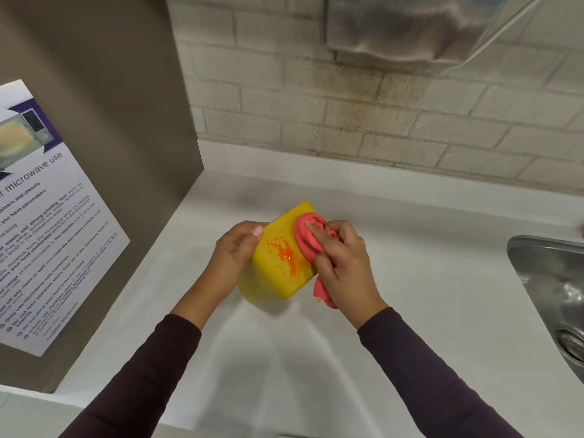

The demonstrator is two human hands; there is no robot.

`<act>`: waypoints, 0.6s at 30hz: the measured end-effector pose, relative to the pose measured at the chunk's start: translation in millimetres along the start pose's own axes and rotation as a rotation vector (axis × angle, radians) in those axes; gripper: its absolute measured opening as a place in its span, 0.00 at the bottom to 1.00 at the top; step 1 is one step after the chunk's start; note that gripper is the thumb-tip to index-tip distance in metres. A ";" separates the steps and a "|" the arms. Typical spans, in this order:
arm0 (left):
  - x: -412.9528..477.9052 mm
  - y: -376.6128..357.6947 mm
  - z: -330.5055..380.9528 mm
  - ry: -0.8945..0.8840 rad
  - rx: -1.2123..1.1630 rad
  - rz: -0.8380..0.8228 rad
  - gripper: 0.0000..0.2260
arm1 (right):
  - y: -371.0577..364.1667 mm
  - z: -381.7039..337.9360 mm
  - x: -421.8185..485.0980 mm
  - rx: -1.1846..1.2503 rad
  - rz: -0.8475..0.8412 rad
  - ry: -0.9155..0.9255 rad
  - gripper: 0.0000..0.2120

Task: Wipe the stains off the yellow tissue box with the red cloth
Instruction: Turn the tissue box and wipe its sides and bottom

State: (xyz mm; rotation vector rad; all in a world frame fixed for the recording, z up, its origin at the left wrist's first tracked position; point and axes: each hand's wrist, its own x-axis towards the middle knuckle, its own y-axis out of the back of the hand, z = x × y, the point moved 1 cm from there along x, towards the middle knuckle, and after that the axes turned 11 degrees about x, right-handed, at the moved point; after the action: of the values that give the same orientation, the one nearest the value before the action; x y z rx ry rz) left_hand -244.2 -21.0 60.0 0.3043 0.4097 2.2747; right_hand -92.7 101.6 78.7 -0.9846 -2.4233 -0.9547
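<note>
The yellow tissue box [271,273] is tilted above the white counter, one face turned up toward me. An orange smear [286,254] runs across that face. My left hand [235,248] grips the box's left side, thumb on its upper edge. My right hand [339,257] holds the bunched red cloth [308,235] and presses it against the box's upper right part, just beside the smear. A tail of the cloth hangs down below my right palm. The box's far side is hidden.
The white counter [410,279] stretches all around the box. A steel sink [556,289] lies at the right edge. A brown cabinet side with a microwave-use notice [47,222] stands on the left. A brick wall [347,105] runs behind, with a metal dispenser [410,26] above.
</note>
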 end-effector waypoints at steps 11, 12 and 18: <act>-0.5 -1.3 -0.4 0.008 0.008 0.026 0.17 | -24.1 -30.3 39.4 -0.134 -0.025 -0.080 0.24; 0.2 -0.6 -0.2 0.022 0.010 0.030 0.17 | -24.2 -29.3 39.4 -0.135 -0.061 -0.049 0.24; -1.0 -2.1 -2.7 0.038 0.067 0.006 0.19 | -17.5 -16.8 23.9 -0.107 0.006 0.001 0.24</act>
State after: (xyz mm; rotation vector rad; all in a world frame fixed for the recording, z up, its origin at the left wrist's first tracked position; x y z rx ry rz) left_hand -243.1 -20.9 56.6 0.2972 0.5055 2.2789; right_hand -120.7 91.9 95.5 -1.0266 -2.3883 -1.0919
